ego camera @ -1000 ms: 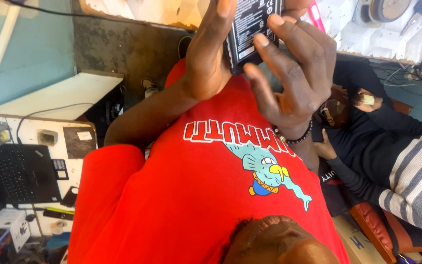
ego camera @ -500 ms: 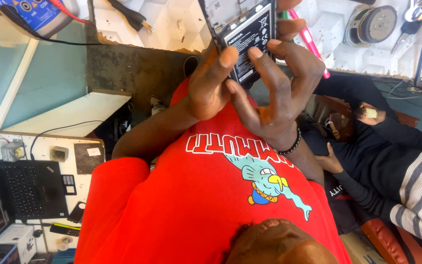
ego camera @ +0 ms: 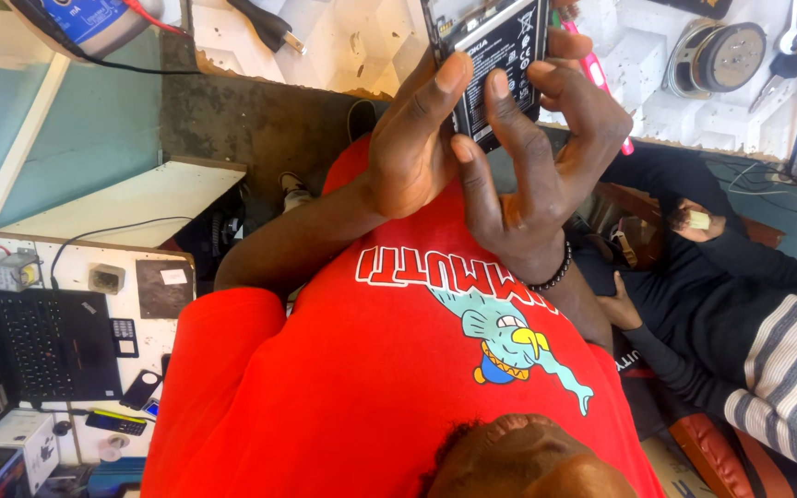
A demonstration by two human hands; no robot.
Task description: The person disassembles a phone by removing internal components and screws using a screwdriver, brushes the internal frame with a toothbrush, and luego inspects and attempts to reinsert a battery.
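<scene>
Head view, looking down: both hands are up at an opened phone (ego camera: 495, 55) with its black battery showing. Left hand (ego camera: 412, 148) clamps the phone's left edge, thumb pressed on the battery. Right hand (ego camera: 541, 175) curls round the other side, index fingertip on the battery, a pink tool (ego camera: 597, 74) tucked behind its fingers. Beyond the fingertips lies a white foam tray (ego camera: 362, 46); right of the right hand sits a round speaker (ego camera: 717, 55).
</scene>
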